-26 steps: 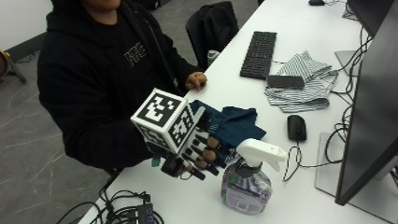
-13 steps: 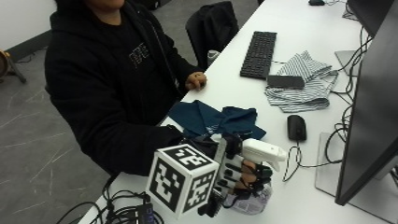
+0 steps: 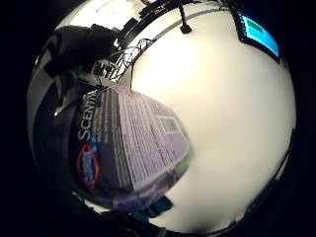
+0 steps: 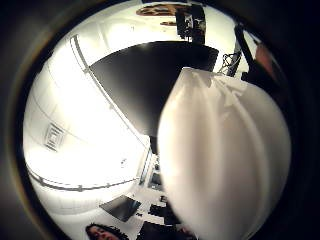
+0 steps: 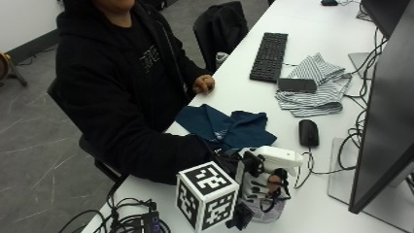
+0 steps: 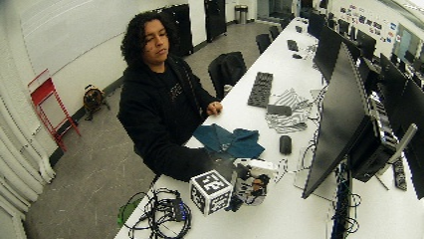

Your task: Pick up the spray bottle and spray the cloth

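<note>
Spray bottle (image 5: 268,191): white trigger head on top, clear body with a purple-tinted base and a printed label, upright on the near end of the white table (image 5: 310,121), just in front of the crumpled dark blue cloth (image 5: 226,127). Gripped by the gloved right hand (image 5: 259,187), fingers curled round the neck and body under the head. Long axis vertical; nozzle end of the head turned toward the monitor (image 5: 388,107) side of the table, across the table rather than at the cloth. From the outside view, label text hidden behind glove and fingers; in the little finger side palm view, label (image 3: 131,143) close against the palm, dense print and a logo legible as shapes, with the white tabletop beyond. Thumb side palm view filled largely by the white spray head (image 4: 225,155), the room's ceiling behind it. Only in the wide outside view: whole seated person, bare left hand (image 6: 214,107) resting at the table edge well apart from the bottle. Also on the table: black keyboard (image 5: 269,56), striped cloth (image 5: 314,90) with a dark flat object on it, black mouse (image 5: 308,132) just beyond the blue cloth.
</note>
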Available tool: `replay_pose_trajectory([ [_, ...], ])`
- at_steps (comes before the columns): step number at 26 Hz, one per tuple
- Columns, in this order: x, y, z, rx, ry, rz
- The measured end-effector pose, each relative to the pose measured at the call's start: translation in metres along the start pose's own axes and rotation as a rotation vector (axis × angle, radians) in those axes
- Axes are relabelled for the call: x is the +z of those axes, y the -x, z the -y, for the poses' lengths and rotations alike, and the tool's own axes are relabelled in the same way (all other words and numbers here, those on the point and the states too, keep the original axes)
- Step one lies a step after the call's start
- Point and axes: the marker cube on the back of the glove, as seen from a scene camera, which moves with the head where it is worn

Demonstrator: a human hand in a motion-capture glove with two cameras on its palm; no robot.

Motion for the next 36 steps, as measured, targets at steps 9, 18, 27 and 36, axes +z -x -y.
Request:
replay_pose_trajectory([
  [9, 0.017, 0.007, 0.021, -0.094, -0.216, -0.023],
  [18, 0.004, 0.001, 0.005, -0.1, -0.146, -0.058],
  [27, -0.021, 0.044, -0.041, -0.211, 0.293, -0.135],
  [36, -0.032, 0.109, -0.117, -0.457, 0.819, -0.741],
])
